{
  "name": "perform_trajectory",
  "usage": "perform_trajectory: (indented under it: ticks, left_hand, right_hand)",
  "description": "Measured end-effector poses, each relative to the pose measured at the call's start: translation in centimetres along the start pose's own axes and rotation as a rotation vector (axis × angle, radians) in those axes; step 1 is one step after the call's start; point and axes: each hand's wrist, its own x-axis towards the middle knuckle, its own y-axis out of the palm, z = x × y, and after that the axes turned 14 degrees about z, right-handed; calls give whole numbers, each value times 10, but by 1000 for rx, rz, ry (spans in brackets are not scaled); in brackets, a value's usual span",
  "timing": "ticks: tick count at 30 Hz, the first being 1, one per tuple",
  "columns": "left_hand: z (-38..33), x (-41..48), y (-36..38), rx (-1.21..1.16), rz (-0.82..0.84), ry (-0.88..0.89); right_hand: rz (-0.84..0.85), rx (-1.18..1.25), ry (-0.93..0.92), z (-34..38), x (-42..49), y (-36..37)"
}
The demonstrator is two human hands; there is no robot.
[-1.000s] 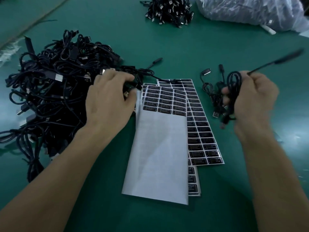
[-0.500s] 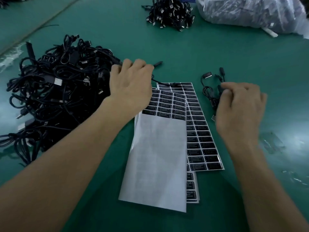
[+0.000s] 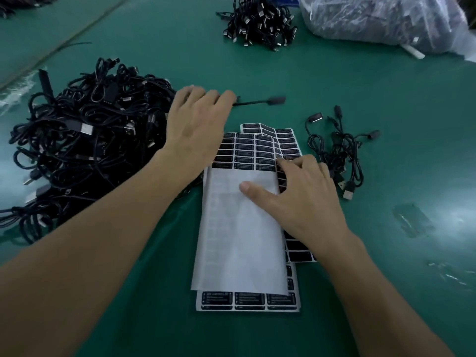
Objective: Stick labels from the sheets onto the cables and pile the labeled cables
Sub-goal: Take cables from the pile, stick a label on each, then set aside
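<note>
- Black labels (image 3: 253, 153) fill only the far rows of the top sheet (image 3: 239, 228); the rest of it is bare white backing. It lies mid-table over more label sheets (image 3: 247, 301) that look full.
- Right hand (image 3: 304, 199): the thumb lies flat on the bare backing, spread well away from the fingers (image 3: 293, 163), which bend down onto the labels at the sheet's right edge. Nothing is pinched; I judge it is about to pick a label loose.
- Left hand (image 3: 198, 124): it arches just beyond the sheets, and one cable (image 3: 260, 101) runs out from under its fingertips. I cannot tell whether the fingers grip it or only rest on it.
- Just right of the sheets lies a small cluster of cables (image 3: 340, 155), probably the finished pile, though no labels show on them.
- Left of the sheets, a big tangled heap (image 3: 77, 150) is probably still to be labelled, so most of the job remains.
- Farther off on the green table (image 3: 386, 104) are another bundle (image 3: 257, 21) and a plastic bag (image 3: 381, 19).
</note>
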Motion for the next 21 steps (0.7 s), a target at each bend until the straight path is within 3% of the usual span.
perform_trajectory:
  ticks: [3,6,11,16,18,21]
  left_hand:
    - [-7,-19,-13,-20,-172,88]
    - [-9,-40,-27,7,-190,71]
    - [-9,-67,-47,43,111,-73]
    - [-18,-66,-58,164,626,-118]
    - [-22,-63,-60,163,660,-93]
    - [-31,-60,-56,75,502,4]
  right_hand:
    - [11,-12,23,2,1,2]
    - [13,-17,43,2,0,3]
    - [10,66,-17,0,3,7]
    - [-81,250,-82,1,4,14]
    - [-59,254,-83,2,5,15]
    - [-11,285,-79,1,5,14]
